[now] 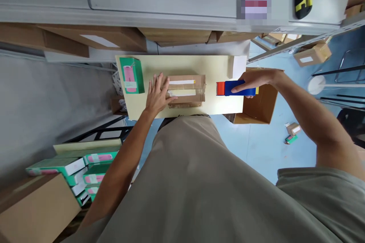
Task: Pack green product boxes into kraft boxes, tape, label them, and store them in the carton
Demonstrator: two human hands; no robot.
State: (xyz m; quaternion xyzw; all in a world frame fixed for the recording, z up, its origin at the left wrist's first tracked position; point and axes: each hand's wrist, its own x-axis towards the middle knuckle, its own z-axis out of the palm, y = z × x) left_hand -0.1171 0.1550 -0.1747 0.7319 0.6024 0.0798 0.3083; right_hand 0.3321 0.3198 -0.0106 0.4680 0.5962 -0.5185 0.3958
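A small cardboard box (186, 90), taped along its top, lies on a pale yellow table (176, 64). My left hand (156, 95) rests flat on the box's left end with the fingers spread. My right hand (253, 81) is closed round a blue tape dispenser (238, 88) with a red-orange front, held at the table's right edge, a short way right of the box. A green carton with a pink picture (131, 74) stands at the table's left end.
An open cardboard box (259, 104) sits on the blue floor right of the table. Several green cartons (80, 167) are stacked at lower left beside a brown box (34, 209). Shelves with cardboard boxes (94, 38) run behind the table.
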